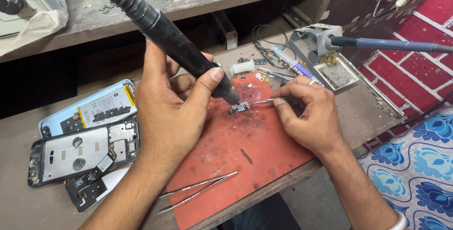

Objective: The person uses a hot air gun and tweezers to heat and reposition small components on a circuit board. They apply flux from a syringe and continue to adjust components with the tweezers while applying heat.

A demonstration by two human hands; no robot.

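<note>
Phones in pieces at far left of the worn grey wooden surface [28, 201]: pale blue rear shell with white battery [89, 107] exposed, and beside it a black phone frame with bare silver mid-plate [80, 152], loose flex parts lying just below. Disassembly of these units evidently complete; no sign of reassembly.

Left hand [172, 112]: grip clenched around black hot-air wand with ribbed hose [179, 46], thumb pressed along the barrel, nozzle angled down and standing just above small dark circuit board piece [239, 108]. Board piece lying on stained red rubber work mat [245, 149], near the mat's upper middle.

Spare pair of slim steel tweezers [200, 190] resting unused near the mat's front edge, well apart from the board piece.

Right hand [309, 114]: grip pinched on fine metal tweezers [266, 100], tip touching or just beside the board piece's right edge; contact cannot be confirmed.

At right rear, grey soldering stand with brass wool tray [330, 64], blue-handled iron [391, 45] parked in it.

Judgement: heating stage in hand, rework on the board piece under way. Cannot tell whether any component has lifted or been seated. Refitting into either phone remains outstanding.
</note>
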